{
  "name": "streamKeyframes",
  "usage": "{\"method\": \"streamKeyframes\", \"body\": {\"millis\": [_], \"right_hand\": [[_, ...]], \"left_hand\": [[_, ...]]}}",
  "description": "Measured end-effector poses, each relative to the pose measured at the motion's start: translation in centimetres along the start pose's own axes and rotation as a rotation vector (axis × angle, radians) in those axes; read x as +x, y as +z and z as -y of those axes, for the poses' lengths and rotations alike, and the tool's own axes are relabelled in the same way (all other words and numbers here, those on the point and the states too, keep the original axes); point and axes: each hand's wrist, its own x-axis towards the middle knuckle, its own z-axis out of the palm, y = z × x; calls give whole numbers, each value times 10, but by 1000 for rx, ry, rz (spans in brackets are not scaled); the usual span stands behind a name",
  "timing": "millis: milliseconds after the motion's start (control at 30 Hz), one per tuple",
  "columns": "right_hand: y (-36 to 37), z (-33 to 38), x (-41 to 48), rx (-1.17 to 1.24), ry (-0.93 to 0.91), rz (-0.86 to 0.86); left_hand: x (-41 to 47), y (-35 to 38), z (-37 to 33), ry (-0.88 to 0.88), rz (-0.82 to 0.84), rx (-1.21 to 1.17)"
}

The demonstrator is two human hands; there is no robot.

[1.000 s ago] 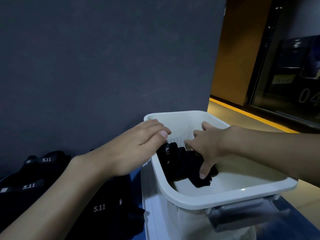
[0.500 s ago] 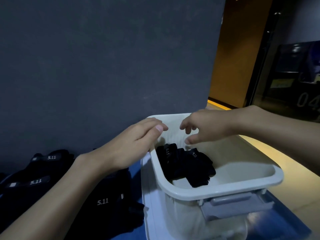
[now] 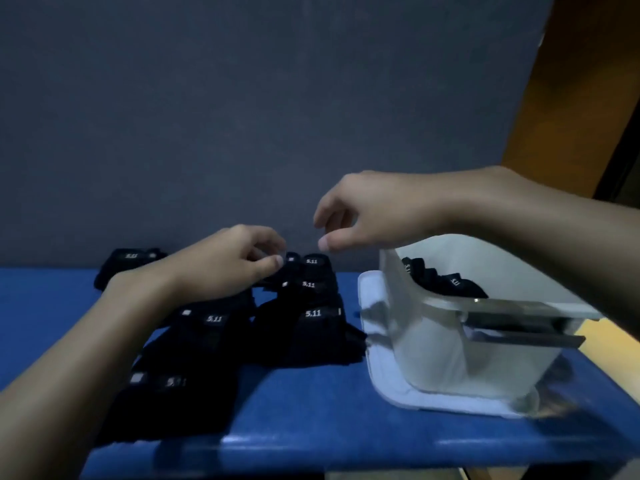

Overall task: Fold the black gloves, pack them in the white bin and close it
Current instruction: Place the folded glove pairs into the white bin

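The black gloves [image 3: 301,327] lie in a loose pile on the blue surface [image 3: 311,424], left of the white bin [image 3: 433,344]. White "5.11" labels are readable on at least five of them; the nearest label is blurred. One more glove [image 3: 128,261], also marked "5.11", lies apart at the rear left against the grey wall [image 3: 242,116].

The bin is open and stands on a flat white lid [image 3: 384,386]. A grey latch [image 3: 519,323] projects from its near rim. Folded gloves [image 3: 450,284] rest inside the bin against the left wall, with "5.11" labels turned sideways.

The left hand [image 3: 225,261] is over the rear of the pile, fingers curled, thumb tip at the edge of the rearmost glove. Whether it grips the glove cannot be determined. The right hand [image 3: 374,209] hovers above, between pile and bin, fingers loosely curled, holding nothing.
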Motion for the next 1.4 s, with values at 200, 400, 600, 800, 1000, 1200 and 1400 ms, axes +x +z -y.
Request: {"method": "streamKeyframes", "body": {"millis": [200, 400, 600, 800, 1000, 1200, 1400], "right_hand": [[54, 61, 15, 79, -120, 117], [119, 90, 28, 247, -99, 156], [159, 99, 29, 351, -112, 209], [170, 100, 32, 398, -101, 179], [175, 102, 32, 426, -103, 178], [164, 105, 29, 622, -85, 202], [127, 94, 19, 853, -73, 237]], "left_hand": [[-79, -7, 38, -140, -60, 148], [-115, -14, 66, -298, 19, 190], [-129, -13, 82, -454, 212, 125], [-134, -8, 86, -439, 232, -73], [-136, -6, 86, -414, 177, -176], [-140, -25, 74, -293, 95, -364], [-128, -47, 41, -151, 87, -361]]}}
